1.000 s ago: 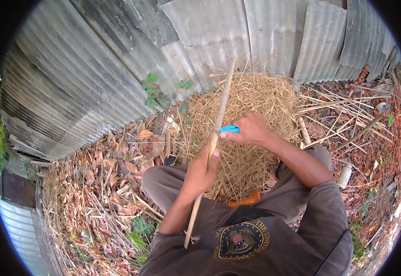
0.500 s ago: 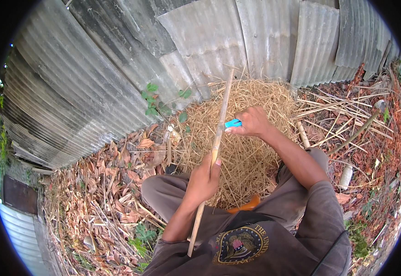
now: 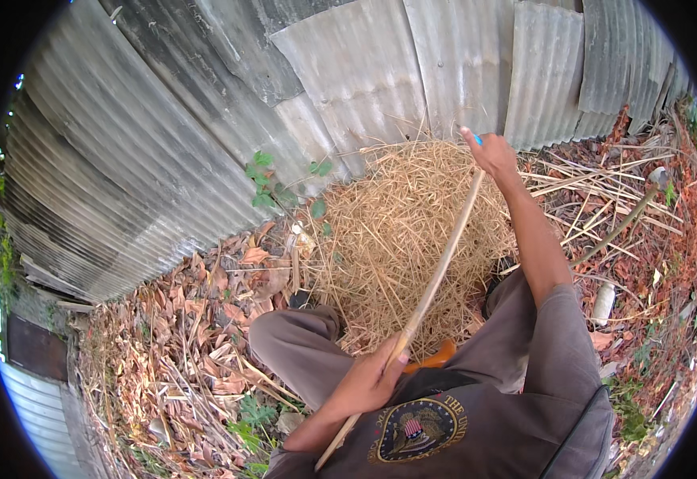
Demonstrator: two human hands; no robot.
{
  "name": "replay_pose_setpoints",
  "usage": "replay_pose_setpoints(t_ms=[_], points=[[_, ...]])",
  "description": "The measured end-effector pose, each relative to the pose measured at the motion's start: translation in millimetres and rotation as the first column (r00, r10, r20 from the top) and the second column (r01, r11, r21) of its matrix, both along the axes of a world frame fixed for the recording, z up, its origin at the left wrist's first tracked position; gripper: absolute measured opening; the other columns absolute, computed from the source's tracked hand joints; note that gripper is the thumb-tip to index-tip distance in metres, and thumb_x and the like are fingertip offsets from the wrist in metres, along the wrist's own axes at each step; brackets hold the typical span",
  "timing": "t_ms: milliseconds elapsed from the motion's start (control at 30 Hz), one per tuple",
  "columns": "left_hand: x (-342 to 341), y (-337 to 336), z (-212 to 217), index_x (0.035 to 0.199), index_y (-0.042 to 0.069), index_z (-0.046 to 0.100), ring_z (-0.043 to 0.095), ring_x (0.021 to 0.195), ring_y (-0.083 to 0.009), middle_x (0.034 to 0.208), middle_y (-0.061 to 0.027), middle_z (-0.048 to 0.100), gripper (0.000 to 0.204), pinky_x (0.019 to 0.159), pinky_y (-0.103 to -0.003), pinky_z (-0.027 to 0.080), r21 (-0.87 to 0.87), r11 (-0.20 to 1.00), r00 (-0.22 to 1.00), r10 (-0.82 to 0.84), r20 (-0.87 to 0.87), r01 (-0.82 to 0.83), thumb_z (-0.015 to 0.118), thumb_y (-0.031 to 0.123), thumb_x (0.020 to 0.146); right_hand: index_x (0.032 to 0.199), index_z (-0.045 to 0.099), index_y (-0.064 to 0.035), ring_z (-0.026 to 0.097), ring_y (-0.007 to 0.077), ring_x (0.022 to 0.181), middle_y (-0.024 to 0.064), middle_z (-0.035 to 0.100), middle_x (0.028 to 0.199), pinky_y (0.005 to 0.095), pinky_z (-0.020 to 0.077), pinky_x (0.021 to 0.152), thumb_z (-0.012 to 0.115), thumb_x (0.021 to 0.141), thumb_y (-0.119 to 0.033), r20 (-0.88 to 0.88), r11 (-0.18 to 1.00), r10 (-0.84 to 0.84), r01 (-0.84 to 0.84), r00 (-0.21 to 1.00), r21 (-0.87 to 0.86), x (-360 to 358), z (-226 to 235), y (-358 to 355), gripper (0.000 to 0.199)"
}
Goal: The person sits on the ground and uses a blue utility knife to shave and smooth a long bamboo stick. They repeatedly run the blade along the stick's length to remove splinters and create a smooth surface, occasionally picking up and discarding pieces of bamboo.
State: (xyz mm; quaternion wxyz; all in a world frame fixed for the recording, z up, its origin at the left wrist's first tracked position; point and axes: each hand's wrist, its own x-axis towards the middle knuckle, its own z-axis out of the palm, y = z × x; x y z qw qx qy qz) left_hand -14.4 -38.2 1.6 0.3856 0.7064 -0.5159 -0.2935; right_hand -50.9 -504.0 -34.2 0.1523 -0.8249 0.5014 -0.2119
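My left hand (image 3: 374, 375), low near my lap, is wrapped round a long pale bamboo stick (image 3: 436, 279). The stick slants from beside my belly up and to the right. At its far end is my right hand (image 3: 494, 156), arm stretched out, closed round a small blue tool (image 3: 478, 140). Only a bit of blue shows between the fingers; its working end cannot be made out. Under the stick, between my bent legs, lies a heap of dry, straw-like shavings (image 3: 396, 231). An orange curved thing (image 3: 436, 357) pokes out by my lap.
Corrugated metal sheets (image 3: 364, 72) form a wall just beyond the heap. Dry leaves (image 3: 204, 319) cover the ground at left. Cut strips (image 3: 572, 180), a thicker stick (image 3: 620, 223) and a whitish cylinder (image 3: 603, 303) lie at right. A green plant (image 3: 262, 180) grows by the wall.
My right hand has moved up and to the right with the blue tool, out to the stick's far end. The stick has tilted rightward, and my left hand has come down nearer my lap.
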Motion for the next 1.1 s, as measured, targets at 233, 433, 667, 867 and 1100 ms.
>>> replay_pose_setpoints(t_ms=[233, 433, 667, 867, 1100], points=[[40.2, -0.5, -20.6, 0.132, 0.003, 0.044, 0.041, 0.043, -0.0048, 0.069, -0.0047, 0.052, 0.041, 0.044, -0.019, 0.037, 0.104, 0.953, 0.686, 0.279, -0.672, -0.285, 0.035, 0.031, 0.104, 0.065, 0.064, -0.0001, 0.064, 0.0339, 0.067, 0.0189, 0.062, 0.064, 0.0469, 0.0490, 0.064, 0.029, 0.081, -0.083, 0.060, 0.988, 0.080, -0.087, 0.995, 0.129, -8.1, 20.1, 12.2, 0.092], [44.3, -42.5, -3.2, 0.131, 0.001, 0.046, 0.045, 0.040, -0.0090, 0.070, -0.0108, 0.059, 0.044, 0.040, -0.022, 0.040, 0.093, 0.933, 0.674, 0.318, -0.667, -0.348, 0.028, 0.029, 0.104, 0.056, 0.062, -0.0094, 0.056, 0.0279, 0.045, 0.0097, 0.051, 0.045, 0.0422, 0.0427, 0.045, 0.035, 0.077, -0.085, -0.017, 0.754, 0.652, -0.650, 0.758, -0.091, 19.4, 28.9, 158.9, 0.083], [38.5, -54.5, 5.9, 0.126, 0.001, 0.048, 0.049, 0.044, -0.0090, 0.081, -0.0071, 0.057, 0.039, 0.040, -0.021, 0.039, 0.066, 0.937, 0.723, 0.308, -0.618, -0.343, 0.034, 0.030, 0.104, 0.052, 0.061, -0.0099, 0.054, 0.0286, 0.040, 0.0097, 0.048, 0.041, 0.0407, 0.0402, 0.041, 0.046, 0.076, -0.081, -0.100, 0.636, 0.758, -0.764, 0.645, -0.108, 18.1, 26.0, 193.3, 0.076], [37.6, -51.1, 0.5, 0.123, 0.001, 0.047, 0.048, 0.044, -0.0075, 0.076, -0.0042, 0.051, 0.033, 0.040, -0.021, 0.036, -0.021, 0.949, 0.855, 0.272, -0.441, -0.313, 0.036, 0.026, 0.104, 0.051, 0.060, -0.0105, 0.053, 0.0271, 0.038, 0.0084, 0.047, 0.039, 0.0382, 0.0386, 0.038, 0.049, 0.071, -0.083, -0.083, 0.597, 0.752, -0.729, 0.654, -0.335, 25.1, 16.3, 185.8, 0.076], [33.5, -54.7, 2.6, 0.119, 0.000, 0.047, 0.048, 0.045, -0.0072, 0.074, -0.0041, 0.051, 0.033, 0.040, -0.021, 0.037, 0.003, 0.950, 0.865, 0.285, -0.414, -0.311, 0.035, 0.027, 0.104, 0.051, 0.060, -0.0108, 0.053, 0.0244, 0.038, 0.0067, 0.048, 0.042, 0.0369, 0.0402, 0.039, 0.052, 0.068, -0.084, -0.035, 0.548, 0.764, -0.677, 0.644, -0.490, 35.4, 2.8, 171.1, 0.075]])
